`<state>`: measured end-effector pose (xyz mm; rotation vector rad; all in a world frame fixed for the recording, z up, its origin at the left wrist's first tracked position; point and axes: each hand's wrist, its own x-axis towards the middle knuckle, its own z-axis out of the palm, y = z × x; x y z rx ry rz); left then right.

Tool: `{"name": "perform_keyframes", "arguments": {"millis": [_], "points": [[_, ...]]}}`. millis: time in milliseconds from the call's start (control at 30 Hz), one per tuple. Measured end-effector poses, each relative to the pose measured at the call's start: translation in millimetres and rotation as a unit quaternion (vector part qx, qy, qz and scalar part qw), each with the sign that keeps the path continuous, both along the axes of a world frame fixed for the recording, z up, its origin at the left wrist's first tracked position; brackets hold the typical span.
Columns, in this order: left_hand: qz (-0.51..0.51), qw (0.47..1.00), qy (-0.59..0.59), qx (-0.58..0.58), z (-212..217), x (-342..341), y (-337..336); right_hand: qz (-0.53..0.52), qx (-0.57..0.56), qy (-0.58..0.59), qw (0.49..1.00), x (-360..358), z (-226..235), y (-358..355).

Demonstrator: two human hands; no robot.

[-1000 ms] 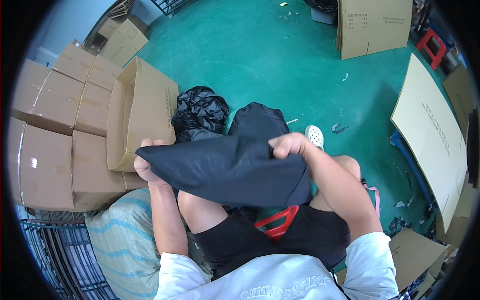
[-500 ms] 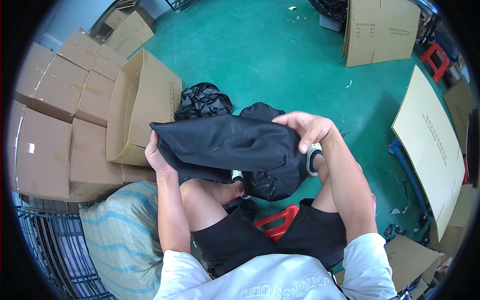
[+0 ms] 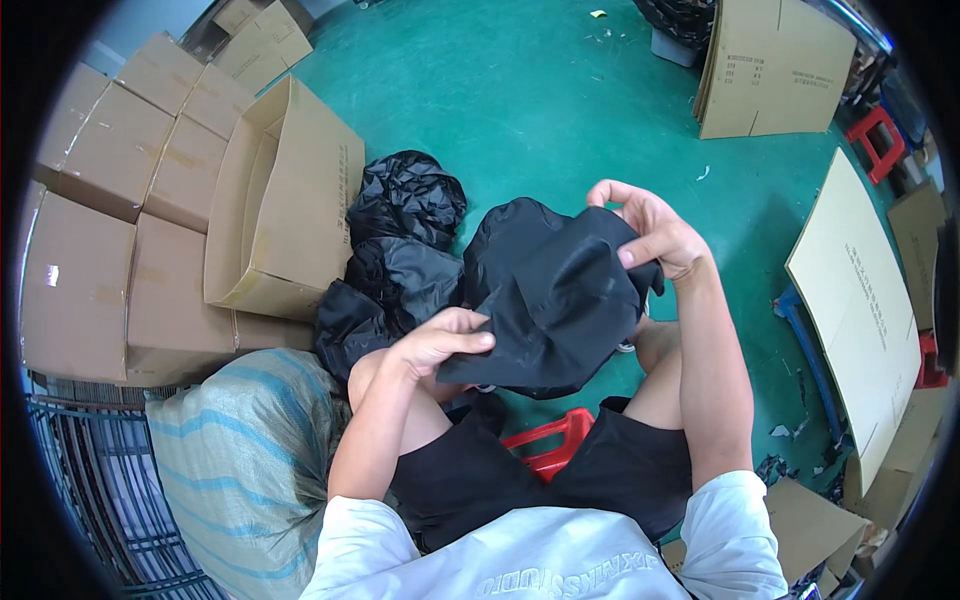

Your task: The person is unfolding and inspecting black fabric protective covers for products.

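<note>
Between my two hands hangs a soft piece of smooth black fabric point(image 3: 560, 300), creased and drooping over my knees. My left hand point(image 3: 440, 342) pinches its lower left edge, thumb on top. At the upper right edge my right hand point(image 3: 655, 235) grips it between thumb and fingers, some fingers hidden behind the cloth. Behind it on the floor lies a black bundle point(image 3: 500, 225), partly covered by the fabric. To its left are a crumpled shiny black heap point(image 3: 405, 195) and another black pile point(image 3: 400, 285) by my left knee.
An open carton point(image 3: 310, 190) stands front left, beside stacked taped boxes point(image 3: 110, 150). A striped woven sack point(image 3: 245, 450) sits by my left arm. Flat cardboard point(image 3: 860, 310) leans at the right, with more sheets point(image 3: 775, 70) at the back. A red stool point(image 3: 555, 445) shows between my thighs.
The black fabric has turned from a wide level stretch to a slanted, bunched hang. My left hand moved right and down; my right hand rose slightly rightward. The pile by my left knee came into view.
</note>
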<state>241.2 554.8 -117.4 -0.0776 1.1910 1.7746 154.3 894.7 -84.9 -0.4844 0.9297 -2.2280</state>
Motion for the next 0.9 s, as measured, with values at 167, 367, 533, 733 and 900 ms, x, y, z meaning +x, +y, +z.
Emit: {"name": "perform_keyframes", "arguments": {"millis": [167,367,533,733,900], "points": [[0.084,0.994,0.049,0.058,-11.9,16.0,6.3,0.031,0.040,0.017,0.999,6.1,-0.6,-6.3],[0.291,0.930,0.110,0.197,10.1,25.7,-13.7,0.180,0.204,-0.036,0.962,-6.8,-27.8,4.9],[0.301,0.895,0.130,0.303,14.0,52.2,-38.0,0.155,-0.113,0.098,0.977,-6.5,-50.7,-9.4],[0.418,0.859,0.007,0.295,21.9,50.8,-29.5,0.055,0.035,-0.278,0.959,17.5,-49.6,-36.8],[0.449,0.827,-0.059,0.332,13.5,38.4,-25.6,0.110,-0.203,0.010,0.973,16.7,-48.7,-27.8]]}}
